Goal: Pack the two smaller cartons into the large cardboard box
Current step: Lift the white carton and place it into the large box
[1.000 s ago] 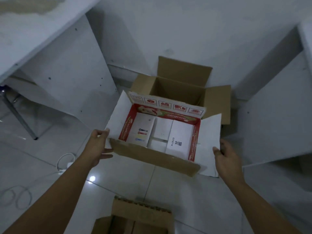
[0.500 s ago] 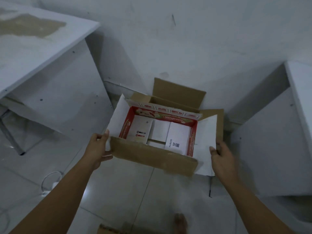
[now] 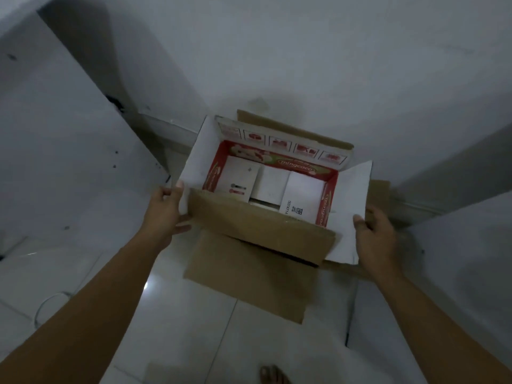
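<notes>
Left hand (image 3: 166, 210) gripping the left white flap of the red-and-white carton (image 3: 273, 189), thumb up along the flap's edge, fingers (image 3: 181, 228) curled under toward the brown near flap. Carton held open-topped between both hands, above the large cardboard box (image 3: 257, 275), of which only flaps show: one brown flap spread toward the viewer over the tiled floor (image 3: 177, 328), another standing behind the carton against the wall, a third poking out at the right edge. Whether the carton's base already sits inside the box or hangs just above it, cannot tell. Inside the carton, side by side from left to right: a white packet with small red and dark marks (image 3: 238, 180), a plain white packet (image 3: 273, 185), a white packet with a printed code (image 3: 303, 196). Right hand (image 3: 374, 234) clasping the right white flap, thumb on its inner face, remaining fingers wrapped behind it. Bare toes (image 3: 273, 375) at the bottom edge of the floor, well apart from the box
</notes>
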